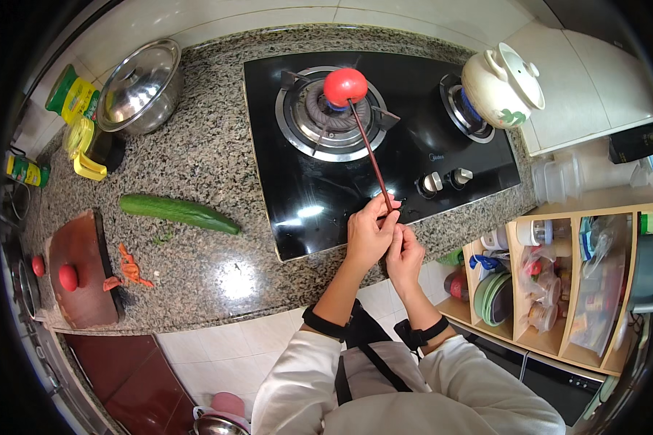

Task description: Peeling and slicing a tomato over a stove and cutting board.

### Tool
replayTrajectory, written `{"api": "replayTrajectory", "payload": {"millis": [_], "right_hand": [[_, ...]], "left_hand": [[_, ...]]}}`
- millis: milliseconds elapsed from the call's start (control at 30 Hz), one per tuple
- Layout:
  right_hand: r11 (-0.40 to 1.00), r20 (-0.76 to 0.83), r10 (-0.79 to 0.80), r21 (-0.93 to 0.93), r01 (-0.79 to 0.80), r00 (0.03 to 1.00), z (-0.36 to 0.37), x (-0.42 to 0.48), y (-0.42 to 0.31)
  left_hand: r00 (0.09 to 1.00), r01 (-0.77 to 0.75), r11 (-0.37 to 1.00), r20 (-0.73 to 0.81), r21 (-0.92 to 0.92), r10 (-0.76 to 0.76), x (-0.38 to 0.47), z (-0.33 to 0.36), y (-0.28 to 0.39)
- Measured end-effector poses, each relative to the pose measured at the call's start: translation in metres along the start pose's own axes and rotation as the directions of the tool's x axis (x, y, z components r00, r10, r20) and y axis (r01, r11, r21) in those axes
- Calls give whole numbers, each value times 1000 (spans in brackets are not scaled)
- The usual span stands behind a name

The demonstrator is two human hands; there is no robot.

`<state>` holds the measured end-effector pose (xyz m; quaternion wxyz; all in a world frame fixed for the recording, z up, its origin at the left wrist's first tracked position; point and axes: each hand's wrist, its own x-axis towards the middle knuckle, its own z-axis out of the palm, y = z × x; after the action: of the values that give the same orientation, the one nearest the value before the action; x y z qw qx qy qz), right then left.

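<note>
A red tomato (345, 87) is stuck on the far end of a thin brown chopstick (371, 155), over the left burner (331, 122) of a black gas hob, where a blue flame shows beneath it. My left hand (371, 227) grips the near end of the chopstick at the hob's front edge. Close against it on the right is my right hand (405, 253), its fingers curled near the chopstick's end; whether it also holds the stick is hidden. A green cucumber (178, 211) lies on the granite counter, left of the hob.
A ceramic pot (495, 89) stands on the lit right burner. At left are a lidded steel pot (141, 92), a yellow-handled bottle (90, 149), and a cutting board (81, 239) with another tomato (68, 277) and red peelings (131, 266) beside it. Wooden shelves (517, 272) hold containers at right.
</note>
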<state>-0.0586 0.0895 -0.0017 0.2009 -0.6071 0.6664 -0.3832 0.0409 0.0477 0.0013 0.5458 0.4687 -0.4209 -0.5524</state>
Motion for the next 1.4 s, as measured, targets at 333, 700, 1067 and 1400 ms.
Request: {"api": "replayTrajectory", "payload": {"millis": [333, 700, 1067, 1400], "right_hand": [[994, -2, 91, -55, -91, 996, -6, 1, -9], [993, -23, 121, 23, -120, 992, -5, 1, -9], [990, -50, 123, 76, -119, 991, 1, -1, -4], [986, -24, 163, -40, -164, 986, -8, 2, -2]], "left_hand": [[853, -479, 543, 220, 690, 473, -170, -89, 57], [463, 674, 69, -349, 736, -815, -592, -185, -69], [164, 539, 99, 11, 837, -986, -441, -239, 37], [878, -235, 510, 405, 828, -253, -62, -136, 203]]}}
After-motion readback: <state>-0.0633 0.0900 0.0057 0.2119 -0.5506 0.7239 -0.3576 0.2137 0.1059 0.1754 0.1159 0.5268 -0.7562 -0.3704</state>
